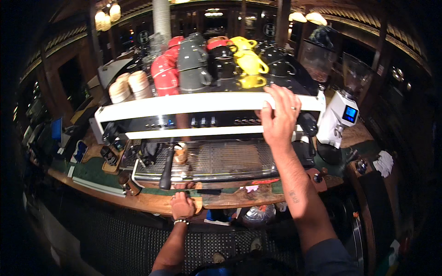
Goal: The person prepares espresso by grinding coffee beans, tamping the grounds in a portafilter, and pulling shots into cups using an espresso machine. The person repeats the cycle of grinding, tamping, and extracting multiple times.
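Note:
My right hand (281, 112) rests on the right part of the white top rail (193, 102) of an espresso machine. Its fingers lie over the rail and the thumb is spread to the left. My left hand (183, 205) leans on the wooden counter edge (152, 201), with nothing visible in it. Between the hands and the machine, a portafilter's black handle (167, 169) sticks out towards me. Beside that handle a small brown-and-white cup (180, 153) stands on the metal drip tray (228, 157).
Red cups (165, 70), grey cups (191, 58) and yellow cups (250, 62) are stacked upside down on the machine. A white grinder (336, 119) with a lit screen stands at the right. A tamper (317, 177) sits on the counter. Perforated rubber matting (214, 241) covers the floor.

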`<state>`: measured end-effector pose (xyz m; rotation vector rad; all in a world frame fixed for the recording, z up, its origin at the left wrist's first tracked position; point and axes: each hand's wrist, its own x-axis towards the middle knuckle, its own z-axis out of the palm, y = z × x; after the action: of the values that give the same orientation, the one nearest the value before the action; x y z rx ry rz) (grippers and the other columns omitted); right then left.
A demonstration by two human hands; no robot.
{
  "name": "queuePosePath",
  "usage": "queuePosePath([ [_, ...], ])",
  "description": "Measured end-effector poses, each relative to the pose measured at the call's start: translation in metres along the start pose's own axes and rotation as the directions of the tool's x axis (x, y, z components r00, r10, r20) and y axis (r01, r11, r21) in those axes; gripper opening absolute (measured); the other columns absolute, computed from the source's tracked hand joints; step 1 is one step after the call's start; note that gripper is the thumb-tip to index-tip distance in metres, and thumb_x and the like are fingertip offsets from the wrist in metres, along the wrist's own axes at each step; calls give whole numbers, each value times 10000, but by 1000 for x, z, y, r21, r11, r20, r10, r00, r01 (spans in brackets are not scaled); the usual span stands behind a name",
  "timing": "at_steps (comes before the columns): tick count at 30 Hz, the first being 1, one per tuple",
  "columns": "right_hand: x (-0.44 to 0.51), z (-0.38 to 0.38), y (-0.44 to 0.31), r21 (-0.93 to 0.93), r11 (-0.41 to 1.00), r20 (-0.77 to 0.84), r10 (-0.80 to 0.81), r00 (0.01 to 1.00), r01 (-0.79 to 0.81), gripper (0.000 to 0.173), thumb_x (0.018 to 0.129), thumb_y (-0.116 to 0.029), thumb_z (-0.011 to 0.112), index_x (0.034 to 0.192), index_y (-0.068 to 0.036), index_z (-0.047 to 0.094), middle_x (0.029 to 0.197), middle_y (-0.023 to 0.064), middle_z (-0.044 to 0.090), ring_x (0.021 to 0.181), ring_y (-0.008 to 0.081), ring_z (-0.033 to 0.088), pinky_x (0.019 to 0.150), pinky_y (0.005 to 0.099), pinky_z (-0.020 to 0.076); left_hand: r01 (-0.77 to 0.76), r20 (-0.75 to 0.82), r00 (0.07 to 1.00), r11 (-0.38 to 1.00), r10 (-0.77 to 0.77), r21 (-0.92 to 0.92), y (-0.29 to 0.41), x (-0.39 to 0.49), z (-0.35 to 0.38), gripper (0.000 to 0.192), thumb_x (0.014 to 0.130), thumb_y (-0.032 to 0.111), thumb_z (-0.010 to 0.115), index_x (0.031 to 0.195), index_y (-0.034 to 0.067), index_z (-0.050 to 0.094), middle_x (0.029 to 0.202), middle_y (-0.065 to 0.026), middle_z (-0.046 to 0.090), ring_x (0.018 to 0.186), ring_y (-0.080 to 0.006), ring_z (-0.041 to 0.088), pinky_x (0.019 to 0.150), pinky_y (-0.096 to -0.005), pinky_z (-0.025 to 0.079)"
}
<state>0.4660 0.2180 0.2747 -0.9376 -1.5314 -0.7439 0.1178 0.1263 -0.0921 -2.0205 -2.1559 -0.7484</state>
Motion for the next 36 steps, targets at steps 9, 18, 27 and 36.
queuePosePath([
  [9,-65,-110,27,516,855,228,-83,970,-48,251,906,-11,701,1150,11,757,1177,212,756,1143,357,735,1021,490,567,-120,-193,981,775,-3,-620,93,-68,-28,104,991,89,620,911,23,613,839,-119,587,755,-286,580,702,-398,468],
  [18,-233,-256,163,384,782,544,237,805,-490,121,883,-28,720,962,-23,812,671,57,693,582,205,706,576,319,557,-124,173,751,393,637,-911,443,-28,-7,382,971,63,694,1319,-2,551,1218,-212,605,1163,-398,626,996,-436,523],
  [27,-292,-346,249,55,738,768,399,501,-673,168,928,-127,746,1055,-41,814,844,131,796,685,224,777,639,350,624,487,549,803,276,232,-829,622,151,159,482,1018,300,743,1326,-21,559,984,-137,718,825,-227,738,745,-351,601],
  [36,-283,-359,279,-39,668,798,469,379,-743,177,926,-101,761,1079,-21,799,969,148,803,815,247,789,741,355,622,451,492,847,219,199,-865,621,144,138,230,1031,206,716,1091,36,572,737,-45,621,538,-147,617,489,-329,509],
])
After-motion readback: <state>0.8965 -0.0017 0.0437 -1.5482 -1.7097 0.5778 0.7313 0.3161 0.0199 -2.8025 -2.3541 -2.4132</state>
